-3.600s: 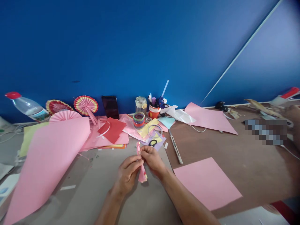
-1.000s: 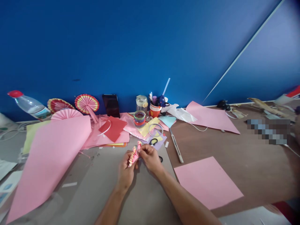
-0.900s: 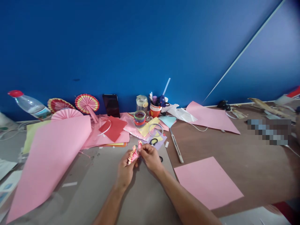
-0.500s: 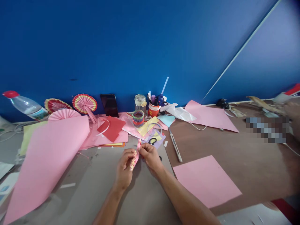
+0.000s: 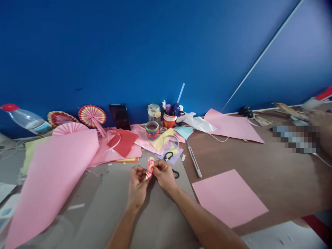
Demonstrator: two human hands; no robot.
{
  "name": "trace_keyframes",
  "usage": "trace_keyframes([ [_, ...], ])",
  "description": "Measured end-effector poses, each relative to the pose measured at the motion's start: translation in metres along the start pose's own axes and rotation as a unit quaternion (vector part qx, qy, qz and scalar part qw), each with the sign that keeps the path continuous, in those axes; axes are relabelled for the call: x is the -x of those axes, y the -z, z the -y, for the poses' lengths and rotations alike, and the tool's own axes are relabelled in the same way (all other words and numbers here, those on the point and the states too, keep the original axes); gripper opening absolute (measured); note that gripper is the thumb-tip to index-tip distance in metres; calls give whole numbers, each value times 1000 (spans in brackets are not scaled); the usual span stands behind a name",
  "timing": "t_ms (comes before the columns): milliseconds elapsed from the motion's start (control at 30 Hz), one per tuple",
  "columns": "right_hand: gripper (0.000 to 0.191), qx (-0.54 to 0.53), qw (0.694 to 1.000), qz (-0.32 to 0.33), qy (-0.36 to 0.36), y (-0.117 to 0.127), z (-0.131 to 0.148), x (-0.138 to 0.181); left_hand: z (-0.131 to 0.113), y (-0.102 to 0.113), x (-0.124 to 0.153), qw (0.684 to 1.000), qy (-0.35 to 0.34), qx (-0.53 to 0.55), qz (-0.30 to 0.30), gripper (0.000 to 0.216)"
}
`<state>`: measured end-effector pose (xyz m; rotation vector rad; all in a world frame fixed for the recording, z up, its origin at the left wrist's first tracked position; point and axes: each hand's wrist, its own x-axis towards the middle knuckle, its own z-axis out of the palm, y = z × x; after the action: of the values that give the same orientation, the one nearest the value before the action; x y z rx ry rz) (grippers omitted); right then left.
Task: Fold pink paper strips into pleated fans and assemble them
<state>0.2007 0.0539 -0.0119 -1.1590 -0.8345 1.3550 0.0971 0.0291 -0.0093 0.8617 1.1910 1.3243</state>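
Between my hands, above the grey mat (image 5: 103, 207), is a small accordion-pleated paper (image 5: 149, 167) in pink, yellow and red, held upright and slightly tilted. My left hand (image 5: 138, 185) pinches it low on its left side, fingers curled. On its right side my right hand (image 5: 165, 177) grips the edge between thumb and fingers. Black-handled scissors (image 5: 168, 156) lie just beyond my right hand, partly hidden. Finished round paper fans (image 5: 92, 116) with pink and yellow pleats lean against the blue wall at the back left.
A large curled pink sheet (image 5: 52, 176) covers the left side. To the right are a utility knife (image 5: 194, 159) and a flat pink square (image 5: 229, 197). A pen cup (image 5: 169, 121), tape rolls (image 5: 152, 130), a phone (image 5: 119, 117) and a bottle (image 5: 28, 119) line the back. Another person's hand (image 5: 321, 119) is far right.
The pleated paper has turned so more of its patterned face shows, and its top has shifted slightly left and down. Both hands keep their pinch. The view has shifted slightly.
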Motion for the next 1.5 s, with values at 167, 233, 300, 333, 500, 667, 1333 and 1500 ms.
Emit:
trace_keyframes([
  [167, 5, 19, 1000, -12, -8, 0, -1, 2, 0, -1, -2, 999, 47, -2, -3, 39],
  [233, 6, 23, 1000, 4, 2, 0, -1, 3, -1, -1, -3, 998, 57, 14, 5, 38],
  [300, 8, 25, 999, 17, 16, 1, 1, 4, -2, 0, -3, 997, 67, 37, 23, 36],
  [333, 9, 27, 999, 20, 21, 1, 2, 4, -3, 1, -4, 996, 72, 45, 34, 35],
  [500, 8, 64, 996, 57, 29, 2, 9, 5, -1, 5, -5, 993, 78, 49, 72, 29],
  [667, 10, 95, 994, 50, 18, 3, 8, 4, 5, 7, -6, 996, 51, 60, 51, 31],
  [1333, 11, 184, 969, 26, 165, 4, 4, 9, 1, 5, -5, 988, 92, 107, 65, 31],
  [1500, 10, 104, 990, 45, 89, 2, 9, 9, -2, 5, -6, 986, 107, 114, 65, 28],
])
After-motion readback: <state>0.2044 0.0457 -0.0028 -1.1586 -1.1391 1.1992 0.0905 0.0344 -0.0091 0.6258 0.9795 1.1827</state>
